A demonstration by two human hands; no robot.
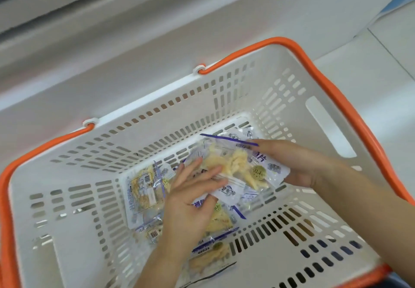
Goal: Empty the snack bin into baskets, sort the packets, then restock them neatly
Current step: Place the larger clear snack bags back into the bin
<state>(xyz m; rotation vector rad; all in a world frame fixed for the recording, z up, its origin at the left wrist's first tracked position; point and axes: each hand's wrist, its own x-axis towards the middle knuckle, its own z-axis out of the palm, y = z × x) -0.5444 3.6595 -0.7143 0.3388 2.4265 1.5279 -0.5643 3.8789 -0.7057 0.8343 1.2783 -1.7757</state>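
A white slotted basket (280,81) with orange handles fills the view. On its floor lie several clear snack packets with purple print and pale yellow pieces inside. Both hands reach down into the basket. My right hand (296,164) grips the right end of the top packet (238,164), its fingers curled round the edge. My left hand (190,200) lies with straight fingers on that packet's left part and presses it from above. Another packet (141,195) lies flat to the left, and more packets (213,249) show beneath my left wrist.
Behind the basket runs a white shelf ledge (112,47). A pale floor or counter surface (370,70) shows at the right, with a blue strip at the top right corner. The basket's right half of the floor is bare plastic.
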